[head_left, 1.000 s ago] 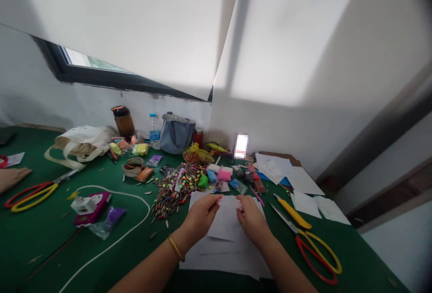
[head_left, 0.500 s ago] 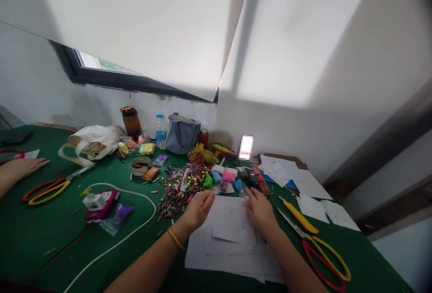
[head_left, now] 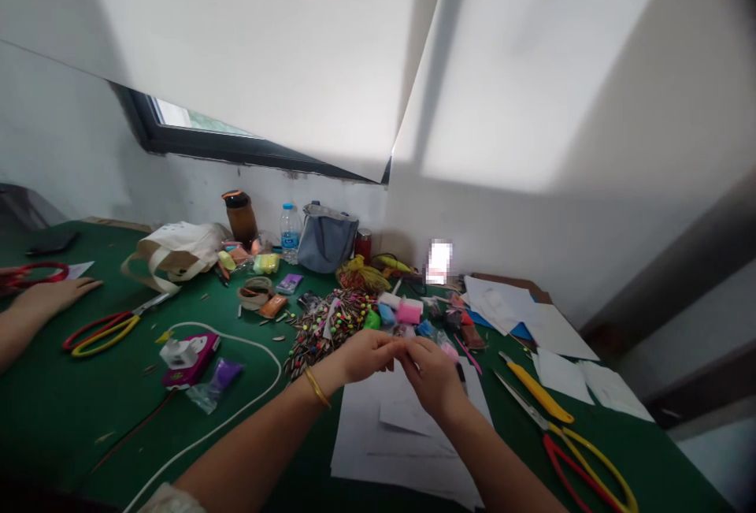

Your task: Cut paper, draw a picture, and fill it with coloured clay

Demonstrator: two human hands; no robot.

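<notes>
My left hand (head_left: 367, 355), with a gold bangle at the wrist, meets my right hand (head_left: 434, 375) above a stack of white paper sheets (head_left: 357, 438). Both hands are closed, their fingertips pressed together. Whatever may be between them is too small or hidden to make out. Just beyond my left hand spreads a heap of dark, seed-like pieces with coloured beads (head_left: 310, 340). Past my fingers lie a pink block of clay (head_left: 409, 310) and a pink bagged lump (head_left: 449, 351). A thin pink stick (head_left: 471, 355) rests right of them.
Scissors (head_left: 549, 426) and a yellow cutter (head_left: 540, 393) lie right of the paper. On the left are other scissors (head_left: 112, 328), a purple box (head_left: 192, 363) and a white cable (head_left: 265, 351). Another person's hand (head_left: 64, 294) rests at the far left. Bags and bottles line the wall.
My hands were apart on either side of the paper, the right by the pink bagged lump. Now they have come together over the sheets. The view has shifted slightly left.
</notes>
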